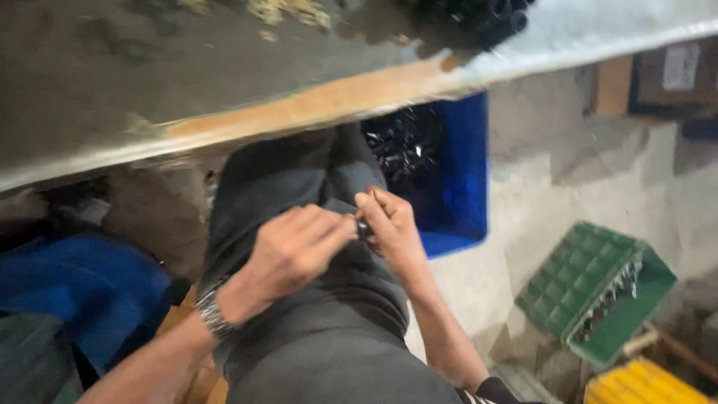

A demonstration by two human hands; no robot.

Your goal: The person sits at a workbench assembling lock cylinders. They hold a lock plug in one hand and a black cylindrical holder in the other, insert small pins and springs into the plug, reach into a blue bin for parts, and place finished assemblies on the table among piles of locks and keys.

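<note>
Both my hands meet over my lap, above my dark grey trousers (329, 337). My left hand (292, 251), with a metal watch band (213, 310) at its wrist, pinches a small dark part (363, 228) from the left. My right hand (393, 228) grips the same small dark part from the right. The part is mostly hidden between the fingertips and the picture is blurred, so its shape is unclear.
A worn workbench edge (314, 101) runs across the top, with black tubes (497, 19) on it. Under it stands a blue bin (460, 194) holding several small dark parts. A green crate (591, 288) and a yellow crate (643, 385) sit at the right; blue cloth (82, 288) lies at left.
</note>
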